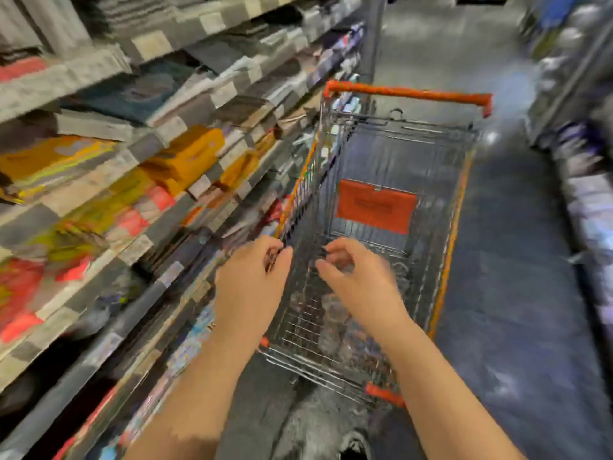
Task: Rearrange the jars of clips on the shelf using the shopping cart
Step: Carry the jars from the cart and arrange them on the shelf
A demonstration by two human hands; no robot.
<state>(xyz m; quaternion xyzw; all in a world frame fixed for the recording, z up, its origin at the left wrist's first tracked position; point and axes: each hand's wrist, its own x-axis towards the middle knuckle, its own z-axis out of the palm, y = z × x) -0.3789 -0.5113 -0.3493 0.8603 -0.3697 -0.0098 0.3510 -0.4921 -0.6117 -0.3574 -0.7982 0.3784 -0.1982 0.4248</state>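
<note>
The shopping cart (461, 180) stands lengthwise in the aisle, its left side just beside the edges of the shelf (139, 210) that runs left of the left grip (255, 280). To the right of the right grip (355, 277) a strip of dark floor (517, 293) lies open between the cart and a second run of shelving (583, 194). Beyond both grips the cart ends in an orange handle (408, 94), with an orange flap (376, 210) hanging inside the wire basket. The shelf boards carry flat stacks of yellow, red and grey packs, all smeared by motion blur. Below the grips, on the wire floor of the basket, lie the jars (333, 310), clear and rounded, too blurred to count. The left grip is at the cart's left rim with thumb and fingers drawn close together; whether they pinch the wire, something small, or nothing, I cannot tell. The right grip hangs over the basket, fingers loosely curled, thumb apart, holding nothing. A shoe (355, 443) shows on the floor near the bottom edge, behind both grips
</note>
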